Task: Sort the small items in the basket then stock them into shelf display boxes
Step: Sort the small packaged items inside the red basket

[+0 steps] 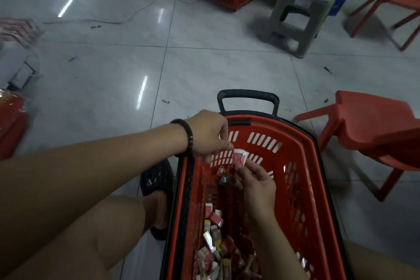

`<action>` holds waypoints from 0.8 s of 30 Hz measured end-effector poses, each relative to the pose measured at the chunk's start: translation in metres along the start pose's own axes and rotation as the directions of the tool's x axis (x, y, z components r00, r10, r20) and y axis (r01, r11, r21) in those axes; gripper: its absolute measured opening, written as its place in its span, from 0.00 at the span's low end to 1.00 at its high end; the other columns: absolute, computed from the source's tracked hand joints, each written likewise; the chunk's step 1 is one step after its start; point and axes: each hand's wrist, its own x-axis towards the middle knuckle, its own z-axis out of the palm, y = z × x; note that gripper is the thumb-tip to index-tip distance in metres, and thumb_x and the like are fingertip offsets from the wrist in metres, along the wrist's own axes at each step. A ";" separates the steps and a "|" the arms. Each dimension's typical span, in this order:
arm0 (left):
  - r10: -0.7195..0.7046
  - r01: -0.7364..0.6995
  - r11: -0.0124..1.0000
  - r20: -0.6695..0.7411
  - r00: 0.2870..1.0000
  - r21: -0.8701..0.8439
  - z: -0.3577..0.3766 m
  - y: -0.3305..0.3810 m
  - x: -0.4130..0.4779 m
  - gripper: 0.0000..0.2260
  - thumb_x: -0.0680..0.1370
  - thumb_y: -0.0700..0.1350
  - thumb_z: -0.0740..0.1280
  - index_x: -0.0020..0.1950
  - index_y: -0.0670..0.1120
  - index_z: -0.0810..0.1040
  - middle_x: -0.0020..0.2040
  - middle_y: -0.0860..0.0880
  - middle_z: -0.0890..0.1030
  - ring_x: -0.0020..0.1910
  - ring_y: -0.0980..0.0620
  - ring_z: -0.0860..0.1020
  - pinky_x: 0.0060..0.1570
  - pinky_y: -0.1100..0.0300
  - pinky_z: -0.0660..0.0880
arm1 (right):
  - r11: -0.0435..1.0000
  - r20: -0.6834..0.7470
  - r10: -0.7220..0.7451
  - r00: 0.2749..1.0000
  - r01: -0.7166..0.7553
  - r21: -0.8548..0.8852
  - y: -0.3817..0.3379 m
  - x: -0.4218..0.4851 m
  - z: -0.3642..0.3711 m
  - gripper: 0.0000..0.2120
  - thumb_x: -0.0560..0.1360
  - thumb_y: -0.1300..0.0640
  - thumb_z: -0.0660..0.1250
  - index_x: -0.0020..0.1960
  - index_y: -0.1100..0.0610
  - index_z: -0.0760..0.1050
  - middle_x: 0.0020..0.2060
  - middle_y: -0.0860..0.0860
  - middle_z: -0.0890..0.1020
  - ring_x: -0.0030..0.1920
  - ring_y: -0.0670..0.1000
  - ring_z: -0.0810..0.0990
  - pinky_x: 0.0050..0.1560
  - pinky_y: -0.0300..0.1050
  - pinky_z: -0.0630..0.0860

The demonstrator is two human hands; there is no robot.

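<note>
Sorting above a red slotted plastic basket (295, 166), lower centre of frame: the left hand (209, 134) closes its grip on a small red-and-white packet (239, 158), apparently adding it to small dark pieces (225, 180) cupped in the right hand (259, 186). Loose little boxes (213, 245) wait at bottom centre.

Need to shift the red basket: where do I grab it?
Take the top bar of the black handle at the far end of the red basket, reaching from above: it stands up as an open loop, leaving room for fingers underneath.
</note>
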 end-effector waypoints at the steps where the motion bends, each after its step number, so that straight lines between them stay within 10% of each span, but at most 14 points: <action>1: 0.010 -0.009 0.996 -0.005 1.000 0.086 -0.011 -0.001 -0.002 0.10 0.81 0.54 0.71 0.53 0.49 0.78 0.37 0.49 0.87 0.29 0.52 0.85 0.30 0.60 0.79 | 0.999 -0.022 0.050 0.999 -0.050 -0.009 0.007 0.005 -0.002 0.08 0.80 0.68 0.71 0.58 0.63 0.83 0.48 0.58 0.89 0.45 0.52 0.89 0.40 0.40 0.83; 6: 0.009 -0.018 0.933 0.028 1.000 0.360 -0.055 -0.028 -0.012 0.16 0.79 0.61 0.71 0.45 0.49 0.80 0.34 0.50 0.85 0.27 0.55 0.82 0.31 0.62 0.77 | 0.920 -0.168 0.369 0.914 -0.385 -0.075 0.074 0.037 -0.012 0.09 0.75 0.66 0.74 0.55 0.64 0.86 0.46 0.60 0.89 0.47 0.61 0.88 0.52 0.58 0.85; 11: -0.059 -0.026 0.905 0.187 0.980 0.425 -0.041 -0.058 0.002 0.14 0.74 0.60 0.77 0.44 0.52 0.80 0.36 0.53 0.84 0.37 0.53 0.84 0.40 0.56 0.83 | 0.826 -0.193 0.547 0.814 -0.563 -0.031 0.116 0.064 0.006 0.08 0.78 0.69 0.68 0.55 0.72 0.81 0.40 0.62 0.83 0.38 0.60 0.81 0.37 0.52 0.80; 19: -0.036 -0.049 0.893 0.180 0.983 0.448 -0.027 -0.058 0.014 0.14 0.73 0.58 0.78 0.47 0.51 0.78 0.41 0.54 0.81 0.40 0.56 0.78 0.39 0.62 0.73 | 0.752 -0.275 0.636 0.721 -0.659 0.010 0.167 0.116 0.032 0.16 0.73 0.59 0.78 0.57 0.64 0.80 0.45 0.61 0.87 0.39 0.61 0.87 0.33 0.59 0.83; 24: -0.039 -0.062 0.866 0.190 0.981 0.496 -0.025 -0.054 0.018 0.14 0.74 0.58 0.78 0.47 0.50 0.79 0.42 0.53 0.82 0.42 0.55 0.79 0.36 0.63 0.70 | 0.742 -0.237 0.659 0.714 -0.668 0.051 0.158 0.111 0.035 0.08 0.80 0.60 0.68 0.52 0.65 0.79 0.44 0.62 0.87 0.38 0.60 0.85 0.34 0.50 0.79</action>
